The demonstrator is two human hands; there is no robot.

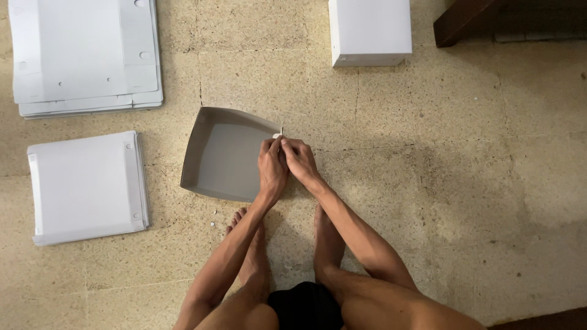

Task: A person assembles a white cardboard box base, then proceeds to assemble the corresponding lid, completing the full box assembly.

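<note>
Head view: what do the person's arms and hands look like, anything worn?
Both arms are bare from shoulder down: no sleeves, gloves, watch or wristband visible. The left hand and right hand show no rings that I can make out. Slim forearms, no markings visible. Only garment in view is the black shorts; feet are bare too.

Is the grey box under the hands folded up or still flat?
Folded up: the grey box has raised walls around an open, empty inside.

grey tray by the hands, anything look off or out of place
The grey tray looks intact; both hands, left hand and right hand, pinch its right corner. One oddity: tiny white bits lie loose on the floor beside the foot.
</note>
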